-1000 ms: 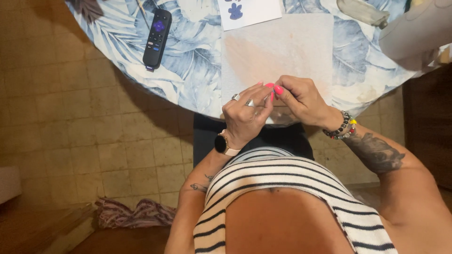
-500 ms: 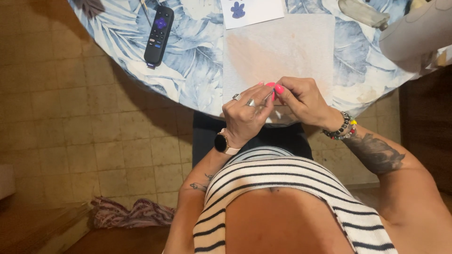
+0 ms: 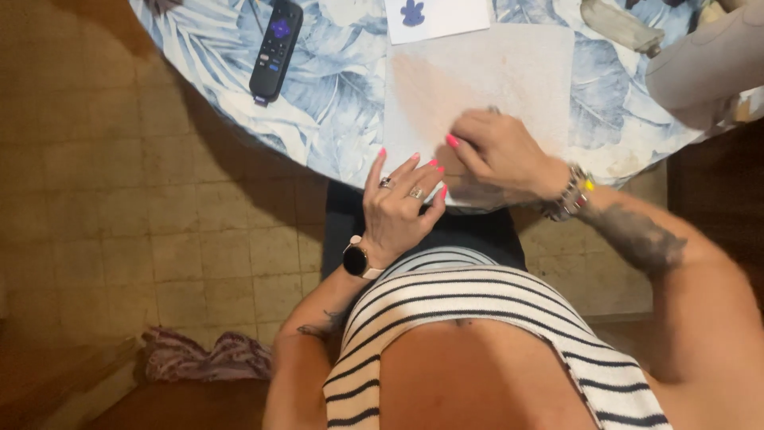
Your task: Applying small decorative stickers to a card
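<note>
The left hand (image 3: 402,205) lay at the near edge of the round table (image 3: 334,119), palm down, fingers spread and extended, gripping nothing; its fingertips touched the near edge of one white paper sheet (image 3: 493,80). The right hand (image 3: 497,151) rested on that sheet, wrist bent inward, fingers curled toward the palm (whether they pinched anything could not be determined, since the knuckles hid the fingertips). The sheet lay flat on the leaf-patterned tablecloth, directly ahead of the torso. Item count: one black remote control (image 3: 275,49) well to the left of the sheet, one white card with a blue figure (image 3: 436,16) touching the sheet's far edge.
</note>
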